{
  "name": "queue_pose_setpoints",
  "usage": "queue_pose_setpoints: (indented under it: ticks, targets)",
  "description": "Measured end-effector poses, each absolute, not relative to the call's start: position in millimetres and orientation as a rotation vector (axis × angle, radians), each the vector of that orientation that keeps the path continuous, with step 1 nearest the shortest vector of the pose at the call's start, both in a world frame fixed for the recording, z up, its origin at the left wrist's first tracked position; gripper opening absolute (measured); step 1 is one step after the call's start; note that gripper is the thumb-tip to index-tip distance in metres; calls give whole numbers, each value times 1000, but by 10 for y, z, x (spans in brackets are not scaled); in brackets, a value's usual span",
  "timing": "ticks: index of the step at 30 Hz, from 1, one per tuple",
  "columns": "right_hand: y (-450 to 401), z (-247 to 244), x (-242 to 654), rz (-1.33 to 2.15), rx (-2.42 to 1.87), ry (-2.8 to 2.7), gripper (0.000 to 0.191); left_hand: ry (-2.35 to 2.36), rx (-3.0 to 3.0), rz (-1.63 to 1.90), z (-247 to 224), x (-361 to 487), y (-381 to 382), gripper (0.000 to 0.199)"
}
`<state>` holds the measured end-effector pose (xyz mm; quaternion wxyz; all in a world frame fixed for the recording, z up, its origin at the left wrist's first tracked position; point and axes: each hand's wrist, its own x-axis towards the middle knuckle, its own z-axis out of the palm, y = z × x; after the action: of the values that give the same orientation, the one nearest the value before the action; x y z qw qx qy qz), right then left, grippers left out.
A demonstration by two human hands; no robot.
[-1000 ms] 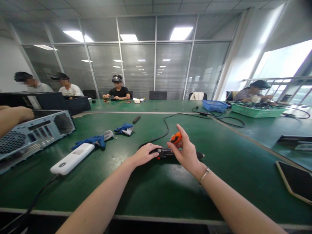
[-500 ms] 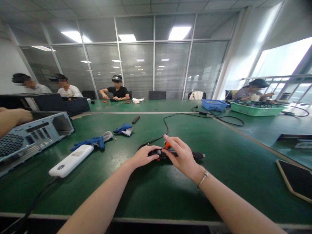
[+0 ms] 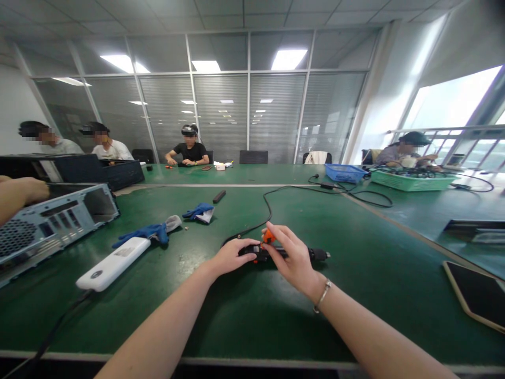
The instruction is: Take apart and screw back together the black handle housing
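A black corded electric screwdriver lies on its side on the green table, its narrow metal tip pointing right. My left hand is closed around its left part, with thumb and fingers on the body. Above the middle of the body, my right hand pinches a small orange-handled tool. Its lower end is down at the black body, near my left fingertips; my fingers hide much of it. A black cable runs from the left end of the electric screwdriver toward the back.
On the left are a white power strip, blue gloves and a metal computer case with another person's hand on it. A phone lies right. Blue and green baskets stand behind. Several people sit around.
The orange-handled tool has tilted or turned slightly in my right fingers. My left hand stays on the black body. The view has shifted slightly.
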<state>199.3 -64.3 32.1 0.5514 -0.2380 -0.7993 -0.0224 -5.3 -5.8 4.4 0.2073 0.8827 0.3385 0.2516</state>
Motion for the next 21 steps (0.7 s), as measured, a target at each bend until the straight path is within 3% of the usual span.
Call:
queue_pose_setpoints:
  ticks: [4, 9, 15, 21]
  targets:
    - [-677, 323, 1991, 22, -504, -1988, 64, 909, 2444, 720, 33, -48, -60, 35]
    - [-671, 266, 1970, -94, -559, -1908, 55, 944, 2437, 694, 42, -48, -68, 35]
    - [-689, 293, 1978, -25, -545, -1949, 63, 963, 2432, 684, 54, -50, -78, 34]
    - [-638, 231, 1991, -193, -566, -1892, 56, 960, 2441, 684, 52, -48, -75, 34]
